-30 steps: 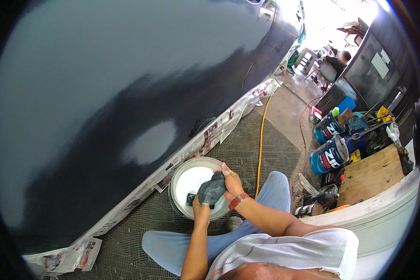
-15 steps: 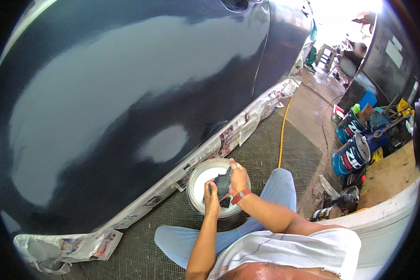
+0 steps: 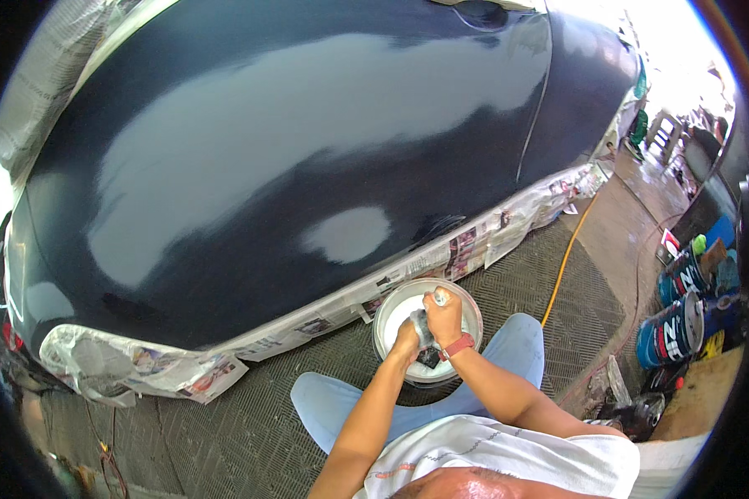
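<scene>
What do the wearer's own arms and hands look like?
The left hand and right hand are ungloved, with no sleeves below the elbows. A red wristband, perhaps a watch, circles the right wrist; the left wrist is bare.

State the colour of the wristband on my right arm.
The wristband is red; it shows best in the head view.

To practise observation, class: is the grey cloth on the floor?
No, the left grip and right grip hold the grey cloth over the bucket.
</scene>
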A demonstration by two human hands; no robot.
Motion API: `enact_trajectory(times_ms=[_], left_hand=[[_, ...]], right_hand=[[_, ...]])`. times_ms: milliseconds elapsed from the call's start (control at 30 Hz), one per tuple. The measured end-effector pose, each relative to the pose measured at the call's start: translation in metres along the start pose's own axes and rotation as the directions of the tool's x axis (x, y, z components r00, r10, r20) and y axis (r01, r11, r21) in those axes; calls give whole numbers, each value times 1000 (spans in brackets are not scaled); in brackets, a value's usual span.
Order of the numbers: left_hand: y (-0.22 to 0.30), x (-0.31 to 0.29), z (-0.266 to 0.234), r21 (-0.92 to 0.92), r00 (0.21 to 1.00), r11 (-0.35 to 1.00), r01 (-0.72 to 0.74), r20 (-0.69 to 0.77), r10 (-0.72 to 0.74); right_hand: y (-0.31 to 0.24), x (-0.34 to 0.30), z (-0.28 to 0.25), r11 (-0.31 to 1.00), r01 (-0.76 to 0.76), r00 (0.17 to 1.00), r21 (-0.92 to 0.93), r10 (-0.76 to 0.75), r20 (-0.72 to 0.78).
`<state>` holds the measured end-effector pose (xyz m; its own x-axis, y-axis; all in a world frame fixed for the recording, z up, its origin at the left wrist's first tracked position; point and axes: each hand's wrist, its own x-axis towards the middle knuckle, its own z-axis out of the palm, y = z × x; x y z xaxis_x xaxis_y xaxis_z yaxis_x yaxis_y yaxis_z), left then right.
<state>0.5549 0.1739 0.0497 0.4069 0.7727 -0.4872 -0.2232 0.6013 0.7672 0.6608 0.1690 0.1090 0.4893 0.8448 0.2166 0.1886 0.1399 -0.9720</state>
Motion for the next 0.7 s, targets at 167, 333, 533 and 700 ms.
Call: enact_trajectory(times_ms=[167,333,533,700], left_hand=[[19,-17,1,100,989,984,148,-30,-145],[9,-39,-15,554,901,712,-433,229,369],[30,-48,4,838,819,281,-468,290,496],[48,-53,-2,813,617,-170,-557,542,571]], right_hand=[[25,9,-9,992,-92,996,81,92,8],[44,11,-28,924,-342,938,169,347,1],[30,0,-58,856,-481,763,190,301,573],[11,25,-101,766,-630,513,131,283,811]])
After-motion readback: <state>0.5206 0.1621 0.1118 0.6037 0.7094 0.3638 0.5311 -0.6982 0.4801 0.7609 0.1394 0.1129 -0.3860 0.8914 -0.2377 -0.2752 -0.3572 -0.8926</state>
